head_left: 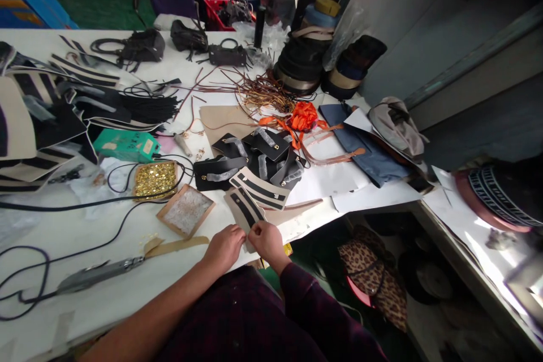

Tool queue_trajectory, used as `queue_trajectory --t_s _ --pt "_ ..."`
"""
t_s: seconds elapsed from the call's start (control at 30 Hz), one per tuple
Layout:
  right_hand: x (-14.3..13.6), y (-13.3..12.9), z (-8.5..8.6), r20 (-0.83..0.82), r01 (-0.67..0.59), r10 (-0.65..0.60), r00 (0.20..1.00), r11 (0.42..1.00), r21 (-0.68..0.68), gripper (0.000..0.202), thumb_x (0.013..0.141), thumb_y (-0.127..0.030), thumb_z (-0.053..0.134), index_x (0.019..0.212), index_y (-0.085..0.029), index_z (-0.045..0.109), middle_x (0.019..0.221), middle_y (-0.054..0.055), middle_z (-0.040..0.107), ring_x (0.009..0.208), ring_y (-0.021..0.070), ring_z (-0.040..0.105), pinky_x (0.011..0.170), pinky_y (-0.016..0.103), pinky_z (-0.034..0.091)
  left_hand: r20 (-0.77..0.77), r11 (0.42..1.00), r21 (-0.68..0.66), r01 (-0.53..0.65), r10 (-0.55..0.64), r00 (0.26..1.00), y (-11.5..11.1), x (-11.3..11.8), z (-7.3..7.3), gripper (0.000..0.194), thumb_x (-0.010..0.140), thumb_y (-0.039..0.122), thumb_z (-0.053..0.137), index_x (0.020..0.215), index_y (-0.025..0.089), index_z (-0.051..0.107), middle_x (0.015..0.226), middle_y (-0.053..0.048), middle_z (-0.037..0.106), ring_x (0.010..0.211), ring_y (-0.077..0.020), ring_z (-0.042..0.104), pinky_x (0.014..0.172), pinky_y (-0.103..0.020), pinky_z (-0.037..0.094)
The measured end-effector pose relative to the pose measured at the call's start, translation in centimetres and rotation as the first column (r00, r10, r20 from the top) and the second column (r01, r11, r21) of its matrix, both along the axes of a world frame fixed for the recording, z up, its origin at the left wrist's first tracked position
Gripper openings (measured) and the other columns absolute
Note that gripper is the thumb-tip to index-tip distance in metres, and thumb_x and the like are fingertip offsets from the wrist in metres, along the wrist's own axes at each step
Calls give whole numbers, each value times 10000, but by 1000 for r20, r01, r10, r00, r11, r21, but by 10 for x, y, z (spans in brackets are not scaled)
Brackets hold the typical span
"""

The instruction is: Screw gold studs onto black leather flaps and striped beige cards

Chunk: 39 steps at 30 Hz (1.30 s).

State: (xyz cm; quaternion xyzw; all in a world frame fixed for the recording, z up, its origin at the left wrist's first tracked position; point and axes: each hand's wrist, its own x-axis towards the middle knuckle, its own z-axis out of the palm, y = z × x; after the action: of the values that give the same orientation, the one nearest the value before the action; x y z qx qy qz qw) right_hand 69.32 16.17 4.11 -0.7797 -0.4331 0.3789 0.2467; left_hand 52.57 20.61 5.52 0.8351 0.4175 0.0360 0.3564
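As we look down over a crowded white tabletop, both bare hands meet near its front edge at a beige-and-black striped panel. Our left hand is curled, its fingertips gathered at the panel's near end; our right hand pinches the same end, thumb against forefinger, with hardly any gap. Whether a small fitting sits between those fingertips, we cannot tell. The panel slants away from us, its far end just beside a second striped panel, near a heap of black flaps with plastic-wrapped metal fittings.

We judge the step in hand to be close finger work on that near end; the next move seems to call for a steady pinch and good alignment. Left of the panel lie a box of clear bits and a tray of gold-coloured pieces.

For writing, a green box carries dark marks too small to read, and at far right a black band bears white capital letters that we cannot make out reliably
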Motion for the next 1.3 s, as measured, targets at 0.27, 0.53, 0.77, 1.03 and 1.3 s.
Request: queue_trajectory --t_s 0.27,0.53,0.77,1.03,1.3 --pt "13 30 -6 -471 200 -194 861 979 -39 280 811 -471 671 783 -192 672 604 -16 585 557 143 534 543 258 434 179 956 14 -294 287 941 48 -17 -21 194 939 279 567 858 206 728 1406 -129 578 1352 -307 502 1080 -427 444" --pt "9 43 -20 -585 320 -233 777 946 49 290 827 -485 711 814 -201 654 640 -26 580 566 129 499 563 261 419 323 913 -327 -243 350 880 78 9 -14 149 872 305 607 806 212 704 974 -50 734 946 -219 683 845 -293 511" --pt "1 48 -18 -574 347 -224 788 931 112 273 844 -474 704 818 -208 650 607 -40 548 557 132 483 552 262 386 284 895 -383 -229 350 893 85 9 0 166 841 343 646 809 206 733 892 -27 718 815 -195 663 788 -285 497" --pt "-4 52 -10 -602 380 -254 757 920 90 253 846 -450 706 821 -206 645 642 -32 574 560 132 504 565 266 407 260 858 -460 -228 375 890 83 3 0 223 822 399 662 825 198 757 870 -31 725 793 -205 668 753 -289 487" --pt "-2 52 -13 -504 275 -191 842 957 97 236 861 -445 671 807 -217 638 630 -33 598 581 149 536 594 273 431 258 810 -533 -246 433 864 78 0 -1 272 794 451 685 841 192 756 861 -41 761 817 -227 685 768 -297 512"
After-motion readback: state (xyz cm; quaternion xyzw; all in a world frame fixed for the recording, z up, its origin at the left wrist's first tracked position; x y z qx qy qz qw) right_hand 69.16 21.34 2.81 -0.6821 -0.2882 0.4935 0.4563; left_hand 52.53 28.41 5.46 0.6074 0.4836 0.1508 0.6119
